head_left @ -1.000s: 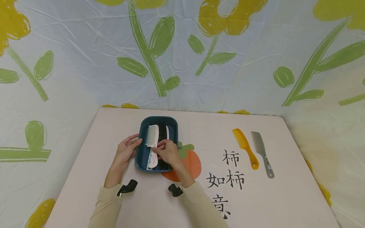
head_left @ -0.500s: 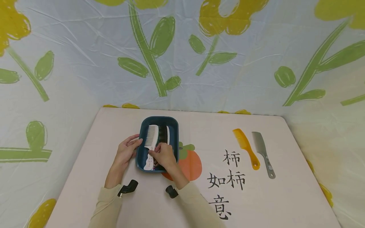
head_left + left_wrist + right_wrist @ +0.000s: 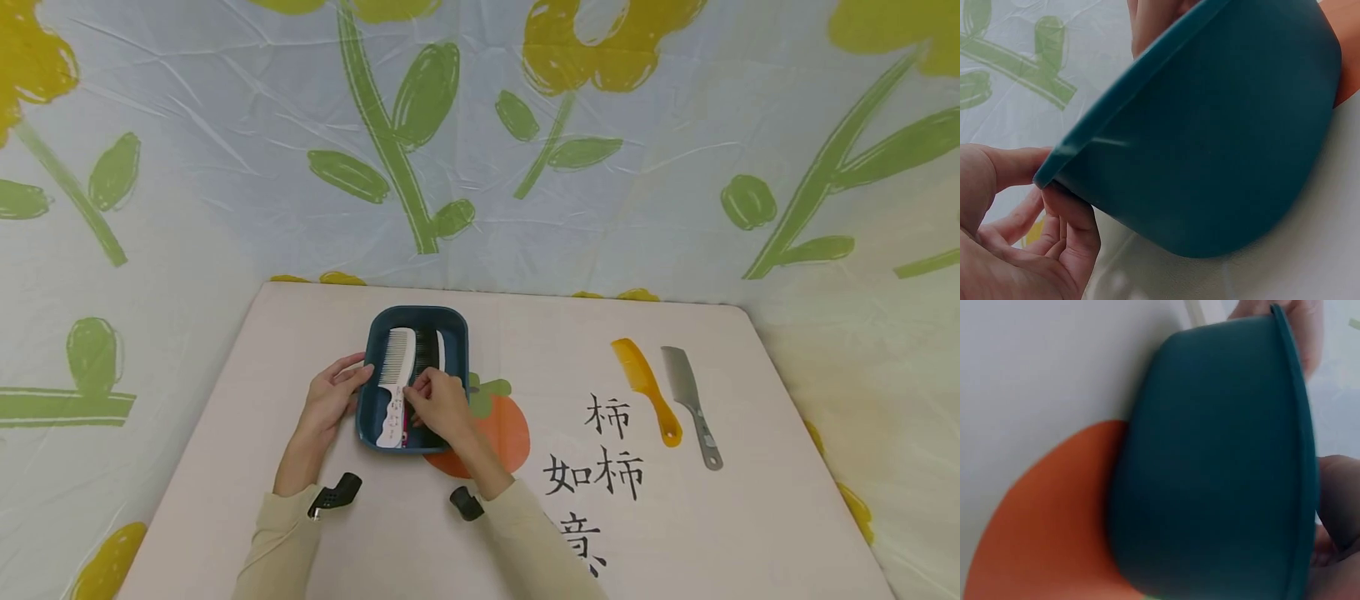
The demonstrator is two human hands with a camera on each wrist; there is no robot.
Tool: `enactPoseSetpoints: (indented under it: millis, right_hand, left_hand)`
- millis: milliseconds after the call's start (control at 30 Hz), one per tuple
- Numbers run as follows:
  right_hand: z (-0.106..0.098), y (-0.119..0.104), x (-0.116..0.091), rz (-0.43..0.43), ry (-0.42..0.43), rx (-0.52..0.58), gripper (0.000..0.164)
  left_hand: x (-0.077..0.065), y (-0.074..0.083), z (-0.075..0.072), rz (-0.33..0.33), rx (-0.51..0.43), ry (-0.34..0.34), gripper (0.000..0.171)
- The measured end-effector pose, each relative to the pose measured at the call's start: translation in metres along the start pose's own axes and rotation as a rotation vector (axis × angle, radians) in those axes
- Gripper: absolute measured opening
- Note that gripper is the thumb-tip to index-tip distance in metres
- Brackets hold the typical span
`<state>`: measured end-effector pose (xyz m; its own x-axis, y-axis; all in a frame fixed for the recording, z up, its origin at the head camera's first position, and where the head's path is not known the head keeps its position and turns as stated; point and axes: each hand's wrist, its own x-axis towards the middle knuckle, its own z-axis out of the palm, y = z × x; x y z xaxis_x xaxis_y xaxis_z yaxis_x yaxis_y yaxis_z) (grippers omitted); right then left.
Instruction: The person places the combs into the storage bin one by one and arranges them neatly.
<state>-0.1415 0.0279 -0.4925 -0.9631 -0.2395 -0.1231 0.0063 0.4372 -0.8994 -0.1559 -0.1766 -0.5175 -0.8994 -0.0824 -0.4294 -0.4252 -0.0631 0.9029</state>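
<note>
A dark teal plastic bin (image 3: pixel 417 312) stands on the table, its outer wall filling much of both wrist views. My left hand (image 3: pixel 330 402) pinches the bin's left rim, thumb above and fingers under the lip in the left wrist view. A white comb (image 3: pixel 399 358) lies lengthwise inside, teeth facing left, over something pink at its handle. Beside it are a black comb (image 3: pixel 425 354) and a white-edged piece (image 3: pixel 441 350). My right hand (image 3: pixel 442 404) reaches inside with bent fingers, thumb tip at the white comb's handle; whether it grips anything I cannot tell, its fingertips being partly hidden.
To the right, a yellow comb (image 3: pixel 647 392) and a grey comb (image 3: pixel 691 406) lie side by side. The pale table cover (image 3: pixel 780 500) bears a printed persimmon (image 3: pixel 510 433) and black characters. A flower-patterned cloth (image 3: pixel 247 167) hangs behind and at the sides.
The white comb has turned and settled toward the bin's left side. My right hand first went left with it, then drew slightly right and up. My left hand stays on the rim.
</note>
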Motion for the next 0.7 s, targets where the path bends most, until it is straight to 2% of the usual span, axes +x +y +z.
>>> enactPoseSetpoints:
  millis: [233, 433, 567, 700]
  right_hand:
    - [-0.015, -0.003, -0.005, -0.101, -0.062, 0.054, 0.008]
    - [-0.026, -0.001, -0.009, -0.153, -0.052, 0.065, 0.01]
    - [-0.034, 0.002, -0.011, -0.157, -0.022, 0.102, 0.012]
    - [-0.043, 0.005, -0.014, -0.123, -0.007, 0.157, 0.014]
  left_hand:
    - [0.001, -0.002, 0.0, -0.008, 0.017, 0.011, 0.054]
    - [0.0, -0.002, 0.0, -0.009, 0.024, 0.018, 0.056]
    - [0.0, -0.002, 0.001, -0.015, 0.02, 0.018, 0.056]
    - [0.0, -0.002, 0.001, -0.016, 0.024, 0.021, 0.056]
